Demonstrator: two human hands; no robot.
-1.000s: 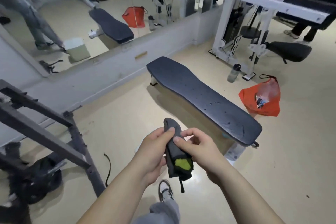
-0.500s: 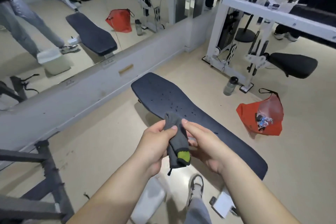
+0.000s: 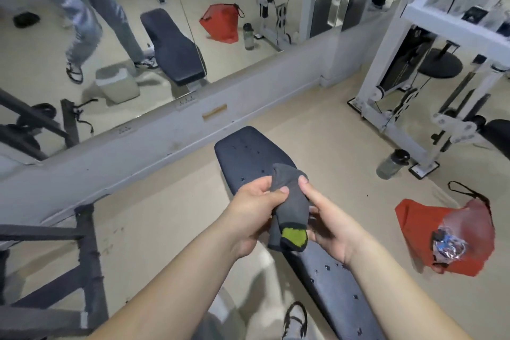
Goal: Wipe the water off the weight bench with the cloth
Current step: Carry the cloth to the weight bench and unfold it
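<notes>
The dark padded desk (image 3: 248, 152) is seen standing on the beige floor (image 3: 317, 130), with water drops (image 3: 327, 268) scattered on its surface. A red bag (image 3: 414, 218) and a bottle (image 3: 392, 164) are placed on the floor beside it.

I hold the grey cloth (image 3: 292, 201) between both hands, my left hand (image 3: 255, 211) pinching its upper fold, my right hand (image 3: 329, 225) cupping its side, above the black weight bench (image 3: 248, 154) dotted with water droplets (image 3: 327, 268).
</notes>
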